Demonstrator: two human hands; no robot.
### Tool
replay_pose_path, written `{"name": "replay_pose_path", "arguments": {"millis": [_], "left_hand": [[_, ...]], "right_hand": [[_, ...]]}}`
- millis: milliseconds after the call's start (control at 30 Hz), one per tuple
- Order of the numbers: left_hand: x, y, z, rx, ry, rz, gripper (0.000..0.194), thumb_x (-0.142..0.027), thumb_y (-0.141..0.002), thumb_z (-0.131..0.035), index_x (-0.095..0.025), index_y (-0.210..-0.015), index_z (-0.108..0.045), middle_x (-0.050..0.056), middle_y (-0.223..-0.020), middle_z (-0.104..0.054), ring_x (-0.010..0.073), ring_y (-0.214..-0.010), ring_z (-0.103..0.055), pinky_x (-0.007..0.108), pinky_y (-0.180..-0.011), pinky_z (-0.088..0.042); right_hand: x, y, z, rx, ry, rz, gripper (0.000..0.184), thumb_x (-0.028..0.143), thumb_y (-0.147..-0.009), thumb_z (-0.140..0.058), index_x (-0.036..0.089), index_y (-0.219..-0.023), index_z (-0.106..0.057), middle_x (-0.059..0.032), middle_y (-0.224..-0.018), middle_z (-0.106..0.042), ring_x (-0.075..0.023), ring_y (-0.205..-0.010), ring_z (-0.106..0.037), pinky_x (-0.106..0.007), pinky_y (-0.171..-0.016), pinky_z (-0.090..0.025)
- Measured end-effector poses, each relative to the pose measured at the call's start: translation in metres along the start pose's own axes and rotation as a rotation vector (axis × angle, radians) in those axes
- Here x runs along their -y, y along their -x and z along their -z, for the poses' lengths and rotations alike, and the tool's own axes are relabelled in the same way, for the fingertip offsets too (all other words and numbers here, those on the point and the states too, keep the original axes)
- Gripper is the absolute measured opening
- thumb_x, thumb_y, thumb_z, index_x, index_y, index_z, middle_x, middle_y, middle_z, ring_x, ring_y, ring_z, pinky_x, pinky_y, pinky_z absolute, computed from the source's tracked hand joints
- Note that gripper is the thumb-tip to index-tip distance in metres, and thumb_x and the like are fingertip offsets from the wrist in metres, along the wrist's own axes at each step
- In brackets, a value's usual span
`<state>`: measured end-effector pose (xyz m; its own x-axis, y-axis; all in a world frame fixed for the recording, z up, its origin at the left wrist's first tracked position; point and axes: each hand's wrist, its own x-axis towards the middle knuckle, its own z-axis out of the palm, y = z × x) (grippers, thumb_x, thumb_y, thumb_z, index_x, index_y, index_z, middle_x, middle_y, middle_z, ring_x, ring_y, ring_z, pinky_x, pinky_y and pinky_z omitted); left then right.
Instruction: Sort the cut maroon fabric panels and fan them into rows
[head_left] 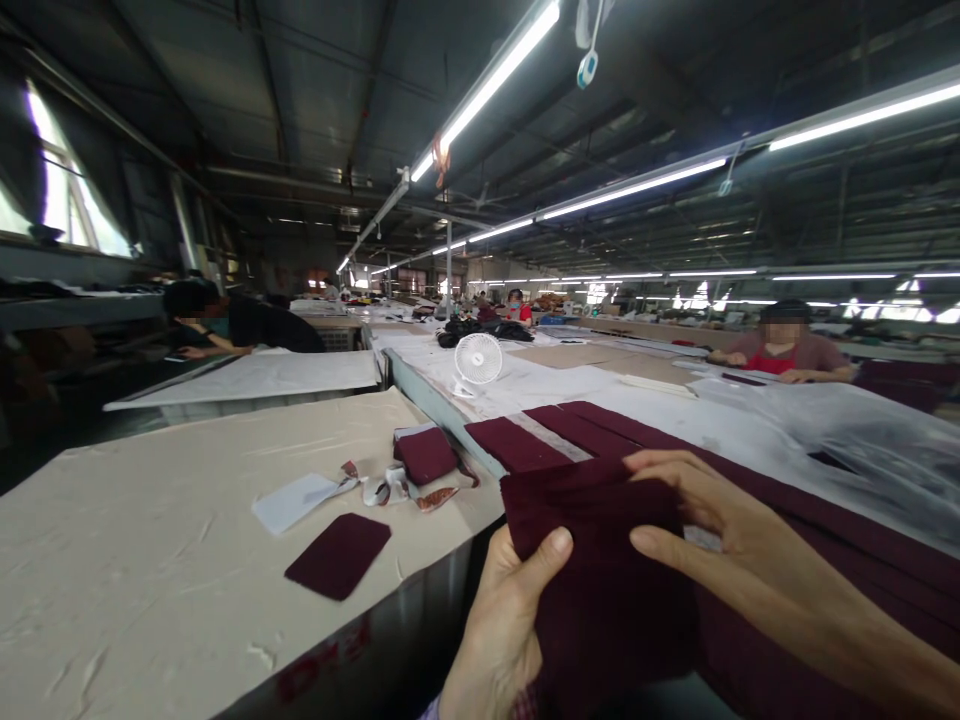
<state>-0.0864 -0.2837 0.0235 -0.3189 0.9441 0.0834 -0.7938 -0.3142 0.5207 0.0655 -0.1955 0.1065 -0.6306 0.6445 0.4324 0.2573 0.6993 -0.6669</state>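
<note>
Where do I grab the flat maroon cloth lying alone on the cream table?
Probably pinch the maroon cloth by its near corner, coming from the cream table's near edge: it lies flat, and that corner sits closest to the edge.

Behind the maroon cloth (pixel 615 600), the left hand's (pixel 499 625) fingertips are hidden, all but the thumb's. The picture's edge cuts off the right forearm (pixel 840 595). Under the beige table's (pixel 165 520) near edge, red markings (pixel 322 662) are too blurred to read.

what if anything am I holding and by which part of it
Maroon cloth: the left hand grips its left edge; the right hand touches its upper right, grip unclear.
</note>
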Motion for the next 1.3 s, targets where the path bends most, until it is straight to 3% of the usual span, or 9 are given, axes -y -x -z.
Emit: {"name": "replay_pose_path", "arguments": {"millis": [67, 133, 200, 467, 833, 1033, 1133, 1233, 1300], "left_hand": [[0.000, 0.000, 0.000, 0.022, -0.033, -0.002, 0.025, -0.022, -0.068, -0.089, -0.014, -0.089, -0.078, 0.011, -0.084, -0.080, 0.0305, -0.091, -0.076, 0.044, -0.094, -0.055], [0.000, 0.001, -0.001, 0.058, -0.077, 0.004, 0.024, -0.022, -0.070, -0.087, -0.014, -0.090, -0.079, 0.011, -0.083, -0.080, 0.0303, -0.091, -0.076, 0.044, -0.094, -0.056], [0.000, 0.003, -0.002, 0.096, -0.116, 0.011, 0.023, -0.024, -0.072, -0.086, -0.014, -0.092, -0.080, 0.011, -0.084, -0.081, 0.0300, -0.091, -0.076, 0.043, -0.094, -0.055], [0.001, 0.003, -0.002, 0.167, -0.177, 0.021, 0.026, -0.027, -0.075, -0.085, -0.016, -0.098, -0.081, 0.012, -0.090, -0.081, 0.0274, -0.088, -0.076, 0.039, -0.091, -0.055], [0.004, 0.003, 0.002, 0.188, -0.262, 0.017, 0.026, -0.033, -0.076, -0.084, -0.014, -0.093, -0.081, 0.010, -0.082, -0.080, 0.0213, -0.072, -0.074, 0.028, -0.068, -0.054], [-0.001, 0.004, 0.000, 0.080, -0.112, -0.011, 0.021, -0.025, -0.073, -0.086, -0.015, -0.090, -0.080, 0.010, -0.084, -0.080, 0.0253, -0.082, -0.076, 0.035, -0.083, -0.057], [-0.004, 0.003, 0.000, -0.026, -0.009, -0.020, 0.018, -0.022, -0.071, -0.087, -0.016, -0.086, -0.078, 0.010, -0.082, -0.080, 0.0266, -0.086, -0.076, 0.039, -0.089, -0.057], [-0.005, 0.002, -0.001, -0.074, 0.032, -0.033, 0.018, -0.021, -0.071, -0.087, -0.016, -0.085, -0.077, 0.010, -0.081, -0.080, 0.0270, -0.087, -0.076, 0.041, -0.091, -0.057], [-0.005, 0.003, -0.002, -0.082, 0.040, -0.038, 0.018, -0.021, -0.070, -0.087, -0.016, -0.084, -0.077, 0.010, -0.081, -0.080, 0.0271, -0.088, -0.076, 0.041, -0.092, -0.056]], "right_hand": [[0.001, -0.001, 0.001, -0.132, 0.157, 0.180, 0.028, 0.046, -0.079, -0.076, 0.030, -0.102, -0.074, -0.0089, -0.131, -0.062, -0.0344, -0.122, -0.060, -0.050, -0.101, -0.052], [0.005, -0.001, 0.002, -0.132, 0.256, 0.297, 0.021, 0.041, -0.081, -0.074, 0.033, -0.101, -0.075, -0.0071, -0.136, -0.059, -0.0334, -0.127, -0.056, -0.052, -0.106, -0.048], [0.009, -0.002, 0.003, -0.084, 0.293, 0.327, 0.017, 0.037, -0.083, -0.072, 0.034, -0.099, -0.075, -0.0057, -0.136, -0.059, -0.0328, -0.127, -0.056, -0.053, -0.106, -0.048], [0.015, -0.005, 0.006, 0.017, 0.203, 0.150, 0.022, 0.047, -0.079, -0.074, 0.032, -0.095, -0.076, -0.0068, -0.134, -0.061, -0.0348, -0.124, -0.059, -0.051, -0.104, -0.050], [0.034, -0.007, 0.004, 0.113, 0.229, 0.151, 0.013, 0.038, -0.078, -0.073, 0.031, -0.089, -0.074, -0.0019, -0.131, -0.063, -0.0268, -0.119, -0.063, -0.041, -0.105, -0.051], [0.025, -0.004, 0.009, 0.089, 0.198, 0.137, 0.026, 0.049, -0.080, -0.073, 0.026, -0.093, -0.076, -0.0083, -0.133, -0.064, -0.0326, -0.124, -0.060, -0.045, -0.104, -0.052], [0.019, 0.000, 0.008, 0.174, 0.028, 0.011, 0.032, 0.050, -0.083, -0.073, 0.024, -0.101, -0.078, -0.0099, -0.130, -0.066, -0.0342, -0.125, -0.060, -0.043, -0.102, -0.054], [0.013, 0.005, 0.003, 0.357, -0.260, -0.186, 0.038, 0.048, -0.085, -0.072, 0.025, -0.115, -0.075, -0.0077, -0.118, -0.073, -0.0307, -0.110, -0.069, -0.041, -0.094, -0.058], [0.008, 0.008, -0.002, 0.427, -0.340, -0.271, 0.038, 0.046, -0.086, -0.073, 0.024, -0.116, -0.075, -0.0058, -0.106, -0.077, -0.0288, -0.099, -0.072, -0.039, -0.088, -0.060]]}}
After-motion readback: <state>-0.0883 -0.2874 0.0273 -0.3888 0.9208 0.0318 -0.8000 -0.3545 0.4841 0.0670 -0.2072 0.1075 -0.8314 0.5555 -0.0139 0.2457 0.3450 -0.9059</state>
